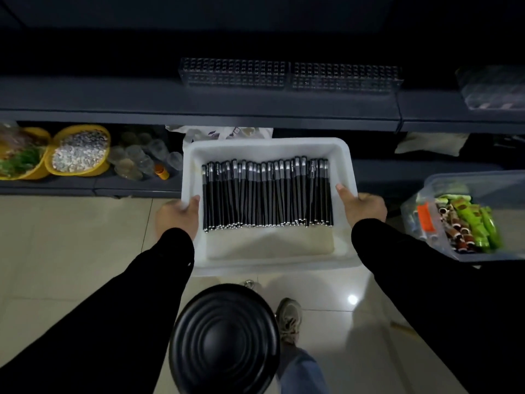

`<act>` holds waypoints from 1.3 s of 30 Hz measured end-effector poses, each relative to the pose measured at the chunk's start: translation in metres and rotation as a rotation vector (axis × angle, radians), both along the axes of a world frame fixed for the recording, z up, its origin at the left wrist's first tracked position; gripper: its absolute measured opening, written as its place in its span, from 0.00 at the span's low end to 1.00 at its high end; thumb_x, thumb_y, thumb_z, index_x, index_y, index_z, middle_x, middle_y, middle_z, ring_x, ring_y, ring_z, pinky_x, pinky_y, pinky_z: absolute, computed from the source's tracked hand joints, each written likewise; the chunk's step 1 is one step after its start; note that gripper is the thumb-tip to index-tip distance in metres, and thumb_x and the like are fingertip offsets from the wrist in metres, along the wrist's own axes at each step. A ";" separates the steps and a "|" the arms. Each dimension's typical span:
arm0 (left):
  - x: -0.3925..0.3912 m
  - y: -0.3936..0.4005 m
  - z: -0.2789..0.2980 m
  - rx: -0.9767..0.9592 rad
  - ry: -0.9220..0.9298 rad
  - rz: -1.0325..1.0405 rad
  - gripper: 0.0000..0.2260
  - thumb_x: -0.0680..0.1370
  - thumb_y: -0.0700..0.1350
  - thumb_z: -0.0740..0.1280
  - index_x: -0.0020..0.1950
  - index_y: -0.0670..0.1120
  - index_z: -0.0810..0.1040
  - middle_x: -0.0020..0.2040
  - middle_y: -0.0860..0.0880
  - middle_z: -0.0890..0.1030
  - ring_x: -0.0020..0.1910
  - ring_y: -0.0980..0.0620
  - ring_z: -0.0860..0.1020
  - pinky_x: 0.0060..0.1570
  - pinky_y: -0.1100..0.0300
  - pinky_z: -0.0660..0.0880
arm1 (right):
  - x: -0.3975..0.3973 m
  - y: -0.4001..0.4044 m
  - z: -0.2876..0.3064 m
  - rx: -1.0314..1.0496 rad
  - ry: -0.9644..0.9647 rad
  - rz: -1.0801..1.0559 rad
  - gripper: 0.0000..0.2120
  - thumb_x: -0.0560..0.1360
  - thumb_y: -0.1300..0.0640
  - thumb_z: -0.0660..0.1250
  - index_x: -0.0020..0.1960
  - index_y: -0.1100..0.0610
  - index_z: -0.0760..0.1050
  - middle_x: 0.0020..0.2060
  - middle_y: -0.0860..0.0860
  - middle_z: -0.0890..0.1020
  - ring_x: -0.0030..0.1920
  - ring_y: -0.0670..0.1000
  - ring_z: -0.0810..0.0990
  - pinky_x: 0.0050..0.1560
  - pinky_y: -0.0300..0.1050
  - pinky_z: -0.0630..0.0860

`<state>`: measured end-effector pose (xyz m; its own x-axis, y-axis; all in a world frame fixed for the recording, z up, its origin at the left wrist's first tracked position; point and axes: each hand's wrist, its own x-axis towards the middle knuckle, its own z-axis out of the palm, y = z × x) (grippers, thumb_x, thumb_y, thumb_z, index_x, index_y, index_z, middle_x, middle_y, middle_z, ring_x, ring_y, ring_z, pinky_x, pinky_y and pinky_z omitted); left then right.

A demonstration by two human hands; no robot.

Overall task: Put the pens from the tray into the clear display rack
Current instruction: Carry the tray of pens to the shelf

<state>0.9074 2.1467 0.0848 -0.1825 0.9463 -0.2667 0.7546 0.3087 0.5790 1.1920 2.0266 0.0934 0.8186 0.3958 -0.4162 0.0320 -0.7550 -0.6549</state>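
You hold the white plastic tray (348, 166) by its two sides: your left hand (177, 216) grips the left rim with the thumb curled inside, your right hand (362, 207) grips the right rim likewise. The black pens with grey caps (267, 193) lie in a row inside it. The clear plastic display rack (289, 75) sits on the dark shelf (142, 100) beyond the tray. A round black stool (224, 336) stands just below the tray, beside your shoe (289, 318). Yellow bowls (81, 150) lie left, a clear bin of tubes (468, 214) right.
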 end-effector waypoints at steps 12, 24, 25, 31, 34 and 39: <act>0.018 0.027 -0.002 0.012 0.091 -0.038 0.23 0.79 0.54 0.63 0.34 0.36 0.71 0.33 0.37 0.73 0.34 0.43 0.72 0.38 0.56 0.65 | 0.020 0.030 -0.013 0.000 0.091 -0.013 0.24 0.73 0.42 0.69 0.43 0.66 0.78 0.38 0.60 0.79 0.40 0.57 0.77 0.45 0.44 0.71; 0.032 0.084 -0.026 -0.163 0.161 -0.143 0.27 0.79 0.59 0.61 0.45 0.34 0.80 0.49 0.35 0.81 0.52 0.36 0.78 0.48 0.52 0.70 | 0.020 0.057 -0.034 -0.116 0.039 -0.096 0.23 0.73 0.40 0.68 0.40 0.62 0.78 0.37 0.57 0.78 0.40 0.56 0.75 0.43 0.42 0.67; 0.031 0.092 -0.029 -0.177 0.180 -0.163 0.27 0.79 0.60 0.60 0.48 0.34 0.80 0.50 0.35 0.81 0.52 0.36 0.78 0.46 0.53 0.68 | 0.018 0.061 -0.038 -0.123 0.028 -0.105 0.23 0.73 0.40 0.68 0.39 0.61 0.78 0.37 0.57 0.78 0.40 0.56 0.75 0.43 0.42 0.67; 0.025 0.137 -0.062 -0.190 0.253 -0.281 0.28 0.79 0.62 0.58 0.52 0.36 0.79 0.52 0.37 0.81 0.54 0.38 0.78 0.50 0.52 0.71 | 0.000 0.082 -0.068 -0.157 -0.015 -0.214 0.24 0.73 0.39 0.68 0.35 0.61 0.75 0.39 0.59 0.79 0.46 0.60 0.79 0.48 0.47 0.72; 0.025 0.148 -0.091 -0.219 0.308 -0.322 0.27 0.79 0.62 0.57 0.52 0.38 0.80 0.53 0.38 0.81 0.55 0.39 0.78 0.50 0.53 0.70 | -0.002 0.090 -0.099 -0.221 0.002 -0.194 0.26 0.74 0.39 0.66 0.48 0.64 0.80 0.47 0.63 0.82 0.51 0.62 0.79 0.53 0.50 0.72; 0.027 0.148 -0.157 -0.250 0.375 -0.347 0.28 0.79 0.62 0.55 0.54 0.40 0.81 0.55 0.38 0.80 0.58 0.39 0.76 0.56 0.52 0.70 | 0.005 0.097 -0.158 -0.315 0.004 -0.137 0.28 0.75 0.37 0.63 0.50 0.64 0.80 0.50 0.63 0.81 0.53 0.62 0.79 0.51 0.48 0.71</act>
